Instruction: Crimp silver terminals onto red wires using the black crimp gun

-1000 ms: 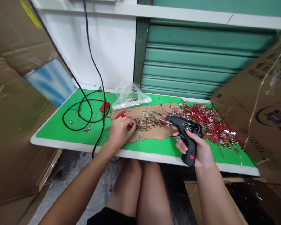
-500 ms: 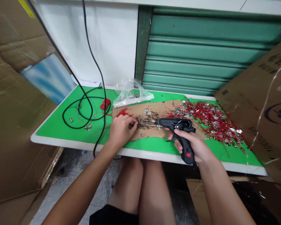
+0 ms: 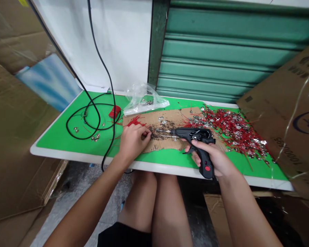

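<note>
My right hand (image 3: 216, 156) is wrapped round the grip of a black soldering gun (image 3: 193, 133), its fingers near the trigger. The gun's metal tip (image 3: 162, 131) points left, with a thin curved feed tube below it. Just left of the tip, my left hand (image 3: 134, 140) is closed in a pinch over a piece of cardboard (image 3: 157, 148) with dark scorch marks. What the pinch holds is too small to make out. Red wires (image 3: 135, 120) lie right behind that hand. Small metal pieces (image 3: 162, 120) sit on the cardboard beyond the tip.
A heap of red wires with metal pieces (image 3: 234, 132) covers the right side of the green tabletop (image 3: 59, 137). At the back lies a clear plastic bag (image 3: 144, 101). A black cable (image 3: 109, 73) hangs and loops at left, near a red spool (image 3: 114, 112). Cardboard boxes (image 3: 293, 113) flank the table.
The view has shifted slightly. Both hands and the soldering gun keep nearly the same place over the cardboard, the gun's tip still close to my left fingertips.
</note>
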A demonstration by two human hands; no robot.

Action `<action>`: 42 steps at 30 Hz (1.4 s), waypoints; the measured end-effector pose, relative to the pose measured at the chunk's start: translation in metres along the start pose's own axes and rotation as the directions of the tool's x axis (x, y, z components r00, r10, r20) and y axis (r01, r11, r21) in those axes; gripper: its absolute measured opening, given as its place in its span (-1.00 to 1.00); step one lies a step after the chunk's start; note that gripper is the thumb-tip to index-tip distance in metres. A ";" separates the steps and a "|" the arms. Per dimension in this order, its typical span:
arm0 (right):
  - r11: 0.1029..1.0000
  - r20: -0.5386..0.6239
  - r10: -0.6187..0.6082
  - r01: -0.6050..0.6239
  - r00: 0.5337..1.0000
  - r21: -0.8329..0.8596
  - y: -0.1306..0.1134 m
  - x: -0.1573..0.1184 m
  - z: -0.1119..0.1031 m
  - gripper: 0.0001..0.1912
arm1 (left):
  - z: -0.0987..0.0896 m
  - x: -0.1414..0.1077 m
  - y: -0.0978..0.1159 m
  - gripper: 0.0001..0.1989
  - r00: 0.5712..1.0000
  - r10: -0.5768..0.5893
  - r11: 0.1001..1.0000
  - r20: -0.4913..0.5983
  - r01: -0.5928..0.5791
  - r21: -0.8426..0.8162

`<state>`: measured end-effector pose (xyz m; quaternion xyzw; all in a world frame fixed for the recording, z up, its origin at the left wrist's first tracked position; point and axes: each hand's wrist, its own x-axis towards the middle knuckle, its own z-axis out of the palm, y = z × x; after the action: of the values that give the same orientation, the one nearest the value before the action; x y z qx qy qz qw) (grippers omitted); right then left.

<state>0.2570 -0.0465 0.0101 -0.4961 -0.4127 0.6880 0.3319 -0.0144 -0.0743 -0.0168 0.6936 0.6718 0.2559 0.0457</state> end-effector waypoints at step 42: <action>0.994 -0.042 0.072 -0.075 0.997 -0.074 -0.003 0.000 0.001 -0.59 | 0.008 0.001 -0.010 -0.91 0.998 0.023 0.991 -0.058 -0.030 -0.131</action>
<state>0.2563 -0.0455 0.0124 -0.5365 -0.4134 0.6738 0.2953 -0.0207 -0.0698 -0.0271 0.6904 0.6451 0.3199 0.0691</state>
